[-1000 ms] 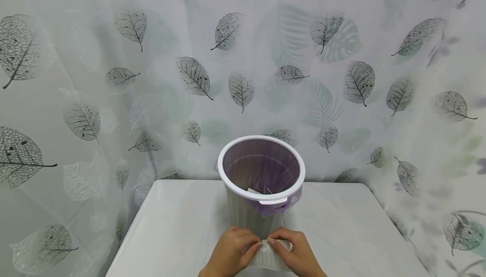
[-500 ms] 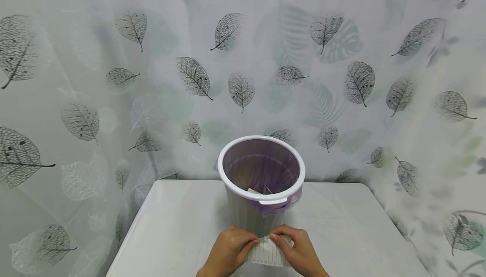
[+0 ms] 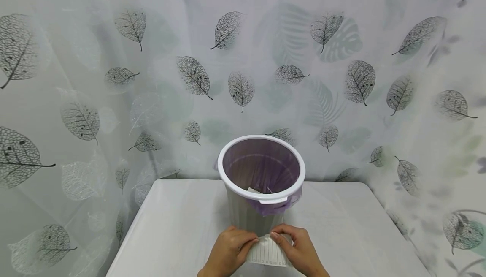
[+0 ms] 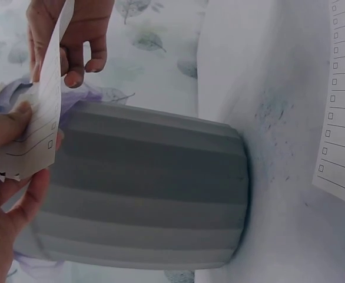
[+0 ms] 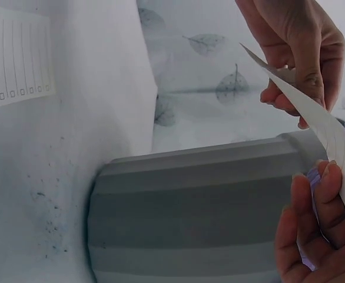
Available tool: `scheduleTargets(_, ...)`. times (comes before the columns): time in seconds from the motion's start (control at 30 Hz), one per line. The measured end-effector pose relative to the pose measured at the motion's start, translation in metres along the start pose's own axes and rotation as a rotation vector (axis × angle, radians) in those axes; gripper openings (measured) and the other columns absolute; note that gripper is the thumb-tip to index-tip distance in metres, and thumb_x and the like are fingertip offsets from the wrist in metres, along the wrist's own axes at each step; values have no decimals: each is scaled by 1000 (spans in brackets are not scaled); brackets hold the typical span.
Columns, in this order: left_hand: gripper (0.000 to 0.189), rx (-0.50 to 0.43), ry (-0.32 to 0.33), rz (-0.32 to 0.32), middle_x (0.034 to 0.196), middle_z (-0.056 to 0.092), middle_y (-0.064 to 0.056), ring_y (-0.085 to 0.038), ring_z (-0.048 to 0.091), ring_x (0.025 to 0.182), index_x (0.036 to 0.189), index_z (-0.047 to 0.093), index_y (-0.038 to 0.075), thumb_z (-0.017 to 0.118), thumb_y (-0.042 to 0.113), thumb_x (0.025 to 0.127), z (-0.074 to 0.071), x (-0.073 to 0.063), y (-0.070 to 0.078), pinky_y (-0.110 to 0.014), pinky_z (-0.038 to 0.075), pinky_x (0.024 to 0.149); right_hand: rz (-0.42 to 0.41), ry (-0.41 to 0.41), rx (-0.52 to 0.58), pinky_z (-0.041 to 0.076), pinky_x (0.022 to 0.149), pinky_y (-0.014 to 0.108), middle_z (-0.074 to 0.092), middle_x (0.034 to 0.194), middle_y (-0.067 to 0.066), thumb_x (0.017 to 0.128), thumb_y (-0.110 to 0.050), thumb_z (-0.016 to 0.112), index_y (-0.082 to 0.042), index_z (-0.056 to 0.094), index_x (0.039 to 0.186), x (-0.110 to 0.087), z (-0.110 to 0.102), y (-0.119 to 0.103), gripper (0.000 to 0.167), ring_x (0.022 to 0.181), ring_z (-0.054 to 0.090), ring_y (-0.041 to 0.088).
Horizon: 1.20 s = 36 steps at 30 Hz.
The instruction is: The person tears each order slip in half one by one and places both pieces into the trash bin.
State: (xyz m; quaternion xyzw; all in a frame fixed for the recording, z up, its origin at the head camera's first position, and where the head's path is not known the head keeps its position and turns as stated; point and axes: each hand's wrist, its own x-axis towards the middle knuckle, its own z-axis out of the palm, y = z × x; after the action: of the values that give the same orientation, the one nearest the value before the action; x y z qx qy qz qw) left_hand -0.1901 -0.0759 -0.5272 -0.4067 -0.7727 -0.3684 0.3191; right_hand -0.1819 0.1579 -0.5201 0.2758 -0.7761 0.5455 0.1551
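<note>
My left hand and right hand pinch a lined sheet of paper between thumbs and fingers, close in front of a grey trash bin. Small printed checkboxes run along the sheet's lower edge. In the left wrist view the held paper stands on edge and has a jagged bit near the left fingers. From the right wrist view the same sheet bends in a curve between the two hands. The bin's body lies behind the paper.
A white rim and purple liner top the bin, with a white scrap inside. Another lined checkbox sheet lies on the white table. Dark specks mark the tabletop. Leaf-print curtains enclose the back and sides.
The hands have moved slightly apart along the sheet's top edge. The paper has tilted, so its row of checkboxes shows more clearly. The bin has stayed put.
</note>
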Motion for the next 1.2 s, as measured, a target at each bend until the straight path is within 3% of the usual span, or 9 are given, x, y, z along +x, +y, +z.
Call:
scheduleTargets(0.33, 3, 1, 43, 55, 88, 76, 7, -1, 69, 76, 93, 77, 11, 76, 12, 96, 0, 3, -1, -16, 50, 73, 77, 12, -6, 55, 75, 29, 75, 90, -7, 99, -7, 70, -15, 76, 96, 0, 0, -4, 11, 79, 69, 13)
scheduleTargets(0.6, 12, 7, 54, 69, 89, 76, 7, -2, 69, 78, 95, 77, 11, 70, 17, 102, 0, 2, -2, -16, 51, 75, 122, 32, -28, 54, 78, 29, 74, 90, -9, 99, -11, 71, -16, 77, 95, 0, 1, -6, 9, 81, 69, 13)
scheduleTargets(0.7, 11, 11, 61, 74, 89, 75, 7, -2, 69, 78, 95, 77, 11, 70, 17, 101, 0, 2, -2, -16, 51, 75, 132, 40, -23, 55, 76, 29, 74, 90, -9, 100, -11, 71, -17, 77, 95, 0, 2, -6, 9, 81, 69, 13)
scheduleTargets(0.97, 8, -13, 40, -7, 89, 76, 6, -5, 70, 77, 94, 77, 12, 73, 16, 99, 0, 1, 1, -19, 52, 73, 150, 36, 0, 56, 74, 31, 75, 92, -7, 101, -10, 69, -16, 76, 96, 0, 3, -6, 11, 81, 69, 14)
scheduleTargets(1.2, 5, -8, 79, 42, 90, 75, 6, -3, 69, 79, 98, 77, 10, 72, 11, 98, 0, 2, -2, -18, 52, 74, 152, 46, -14, 57, 79, 33, 74, 93, -8, 102, -10, 68, -16, 77, 96, 1, 4, -6, 12, 84, 70, 15)
